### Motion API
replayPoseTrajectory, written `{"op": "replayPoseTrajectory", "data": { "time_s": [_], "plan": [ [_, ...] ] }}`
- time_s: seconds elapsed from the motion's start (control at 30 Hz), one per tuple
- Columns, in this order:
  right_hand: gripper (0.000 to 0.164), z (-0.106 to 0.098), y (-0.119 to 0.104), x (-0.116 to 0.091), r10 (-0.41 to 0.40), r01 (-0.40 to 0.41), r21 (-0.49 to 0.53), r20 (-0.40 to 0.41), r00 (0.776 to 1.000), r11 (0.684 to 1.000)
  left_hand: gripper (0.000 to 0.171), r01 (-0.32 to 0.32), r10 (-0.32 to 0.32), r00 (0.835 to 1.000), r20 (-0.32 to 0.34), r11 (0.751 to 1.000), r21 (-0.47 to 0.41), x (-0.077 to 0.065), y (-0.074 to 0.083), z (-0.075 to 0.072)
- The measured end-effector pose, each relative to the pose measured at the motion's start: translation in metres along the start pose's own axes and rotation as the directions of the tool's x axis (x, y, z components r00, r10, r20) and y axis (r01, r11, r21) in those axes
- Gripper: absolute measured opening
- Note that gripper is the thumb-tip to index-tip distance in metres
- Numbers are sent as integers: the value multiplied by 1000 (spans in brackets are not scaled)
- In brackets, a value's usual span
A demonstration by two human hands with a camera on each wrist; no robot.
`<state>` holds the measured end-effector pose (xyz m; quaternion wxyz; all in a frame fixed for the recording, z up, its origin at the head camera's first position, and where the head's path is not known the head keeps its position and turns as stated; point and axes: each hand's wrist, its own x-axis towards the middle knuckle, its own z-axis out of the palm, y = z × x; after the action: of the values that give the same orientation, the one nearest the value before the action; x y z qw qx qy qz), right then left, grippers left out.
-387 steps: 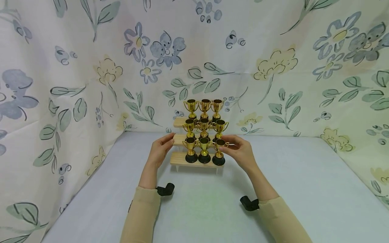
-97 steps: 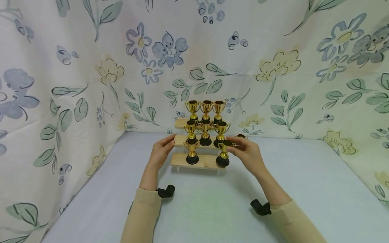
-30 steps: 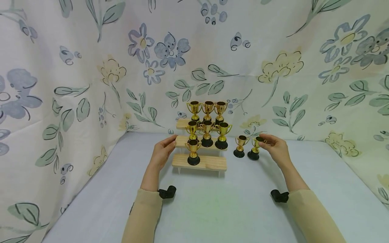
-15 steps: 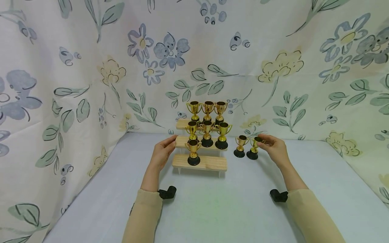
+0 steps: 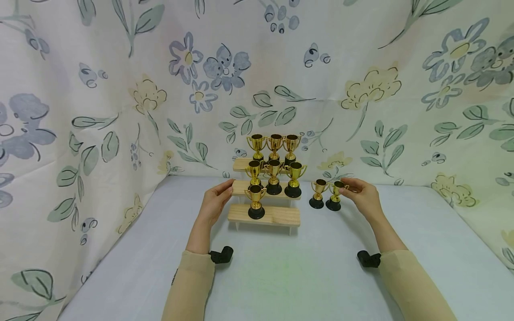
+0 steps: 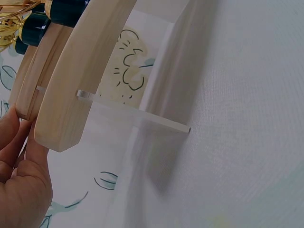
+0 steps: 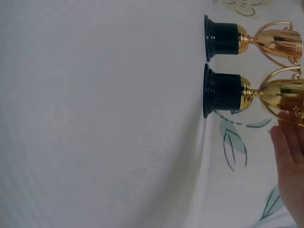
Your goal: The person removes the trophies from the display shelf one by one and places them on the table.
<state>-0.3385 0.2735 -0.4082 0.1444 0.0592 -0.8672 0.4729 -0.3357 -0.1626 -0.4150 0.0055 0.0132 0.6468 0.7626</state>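
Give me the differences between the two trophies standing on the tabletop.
The left trophy looks coppery; the right trophy is a yellower gold. The right hand holds the right trophy, while no hand touches the left trophy. Both stand upright on black bases.

Head camera looked forward and down across tabletop (image 5: 277,276), farther off. Left-wrist view, close, tilted, faced tiered wooden shelf (image 6: 73,80); right-wrist view, close, sideways, faced two trophy cups (image 7: 228,91). Head view shared both.
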Motion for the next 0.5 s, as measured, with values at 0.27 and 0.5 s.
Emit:
{"op": "replayPoseTrajectory", "data": {
  "time_s": [0.27,0.5],
  "plan": [
    [51,10,-15,-3,28,-12,86,-191,981,996,45,-1,1,1000,0,1000,19,-1,1,1],
    [40,20,-42,-9,-19,119,283,-335,942,952,45,2,-2,1000,-1,999,32,-2,1,1]
  ]
}}
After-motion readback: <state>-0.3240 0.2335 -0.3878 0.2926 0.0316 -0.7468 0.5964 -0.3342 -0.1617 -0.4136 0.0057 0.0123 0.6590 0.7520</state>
